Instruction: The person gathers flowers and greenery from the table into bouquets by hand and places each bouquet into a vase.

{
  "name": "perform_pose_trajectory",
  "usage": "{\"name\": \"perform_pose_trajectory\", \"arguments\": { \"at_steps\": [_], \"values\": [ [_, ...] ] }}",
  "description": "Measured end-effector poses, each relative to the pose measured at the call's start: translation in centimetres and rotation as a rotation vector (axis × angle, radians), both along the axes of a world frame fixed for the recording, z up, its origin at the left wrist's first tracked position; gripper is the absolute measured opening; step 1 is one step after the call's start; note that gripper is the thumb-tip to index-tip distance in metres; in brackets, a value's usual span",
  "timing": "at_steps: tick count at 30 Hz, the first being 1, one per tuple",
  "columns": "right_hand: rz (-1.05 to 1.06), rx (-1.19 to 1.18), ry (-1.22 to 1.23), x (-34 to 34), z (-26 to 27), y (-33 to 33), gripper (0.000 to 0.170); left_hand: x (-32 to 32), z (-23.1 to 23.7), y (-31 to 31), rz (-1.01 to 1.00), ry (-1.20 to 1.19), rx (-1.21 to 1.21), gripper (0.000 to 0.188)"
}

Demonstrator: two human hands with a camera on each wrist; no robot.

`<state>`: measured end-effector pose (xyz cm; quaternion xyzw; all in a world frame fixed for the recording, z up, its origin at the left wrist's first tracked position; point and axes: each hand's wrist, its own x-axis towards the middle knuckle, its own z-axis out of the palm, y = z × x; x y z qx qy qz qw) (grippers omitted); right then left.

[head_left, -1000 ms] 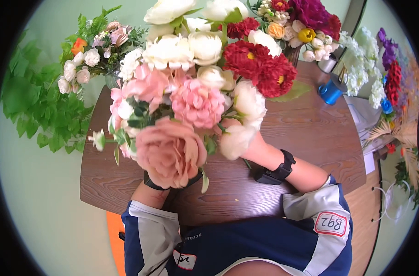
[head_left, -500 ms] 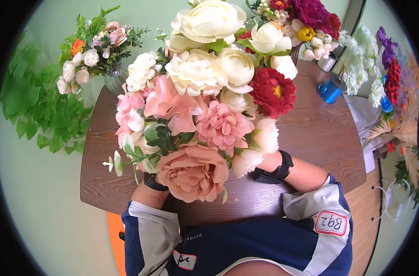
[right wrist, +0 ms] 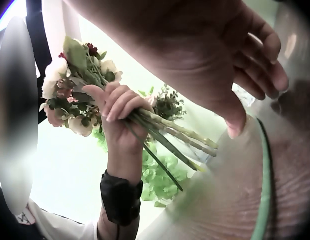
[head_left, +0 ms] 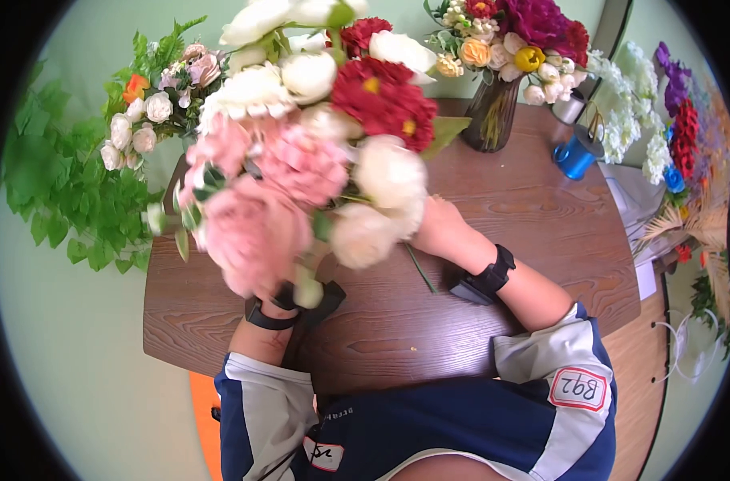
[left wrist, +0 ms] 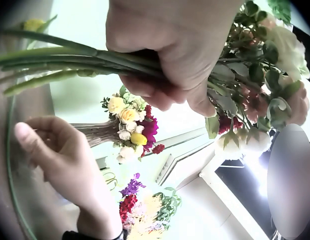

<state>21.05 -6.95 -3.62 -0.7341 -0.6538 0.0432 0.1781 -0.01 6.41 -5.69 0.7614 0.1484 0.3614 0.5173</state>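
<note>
A bouquet of artificial flowers (head_left: 305,164), with white, pink and dark red blooms, leans left over the table in the head view. My left hand (right wrist: 124,107) grips its bundled green stems (left wrist: 60,62), whose cut ends stick out beyond the fist. In the head view the blooms hide that hand. My right hand (head_left: 449,228) is low over the table, apart from the bouquet, its fingers (right wrist: 255,75) loosely bent with nothing between them. A thin green stem (right wrist: 265,170) lies by its thumb, with one end showing on the table in the head view.
The brown wooden table (head_left: 525,232) carries a dark glass vase (head_left: 491,116) of mixed flowers and a blue can (head_left: 576,156) at the back right. More flowers (head_left: 144,116) and green foliage (head_left: 68,176) stand at the left. Colourful flowers (head_left: 686,140) line the right side.
The bouquet shifted right and toward me, then swung back left and farther away. My right hand and the thin stem on the table now show beside the blooms.
</note>
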Motion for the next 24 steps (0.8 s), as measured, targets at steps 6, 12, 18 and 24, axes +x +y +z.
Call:
{"name": "perform_pose_trajectory", "arguments": {
  "at_steps": [6,12,18,24],
  "values": [
    [-0.031,-0.132,0.037,0.3,0.2,0.6,0.017,1.8,-0.8,0.7,0.048,0.074,-0.032,0.033],
    [-0.093,-0.383,0.184,-0.6,3.0,-0.3,0.016,3.9,4.0,0.0,-0.307,-0.157,-0.653,0.028],
    [-0.061,-0.052,0.322,-0.9,2.9,-0.4,0.021,6.7,0.2,0.9,0.065,-0.239,-0.565,0.026],
    [-0.086,0.396,0.753,0.4,3.6,0.0,0.012,3.8,1.9,1.7,-0.111,-0.402,-0.518,0.021]
  ]
}}
